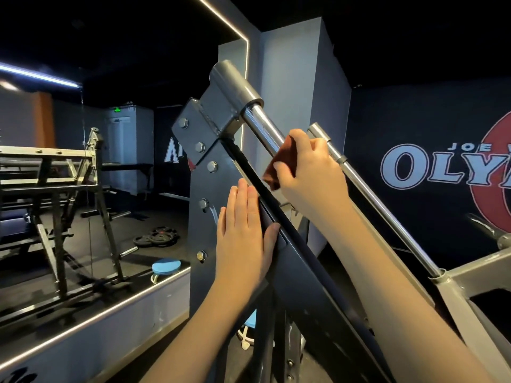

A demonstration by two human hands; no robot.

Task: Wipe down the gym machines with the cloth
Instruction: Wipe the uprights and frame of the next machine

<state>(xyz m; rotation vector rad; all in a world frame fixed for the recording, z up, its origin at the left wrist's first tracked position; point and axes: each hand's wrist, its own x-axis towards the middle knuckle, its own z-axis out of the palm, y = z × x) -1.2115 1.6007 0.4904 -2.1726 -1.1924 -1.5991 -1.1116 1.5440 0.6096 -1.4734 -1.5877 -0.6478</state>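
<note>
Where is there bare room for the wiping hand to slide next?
Bare: the thin rod between right hand and frame socket, and the short chrome stretch above the cloth. Crowded: the plate, where the left hand rests.

A large wall mirror (69,87) fills the side of the view from 8 to 11 o'clock, edged by a bright light strip (221,16) that runs up toward 12 o'clock. In its reflection a small green sign (117,109) glows at 10 o'clock. An orange panel (42,120) stands farther out toward 9 o'clock. Dark weight plates (156,236) lie on the floor at 8 o'clock, with a round blue stool (166,265) at 6 o'clock of them. A grey ledge (110,324) runs under the mirror at 7 o'clock. A grey pillar (290,78) rises at 12 o'clock. At 3 o'clock a dark wall (387,120) carries pale lettering (428,168) reading "OLY", cut off by the edge, beside a red ring (486,194).
</note>
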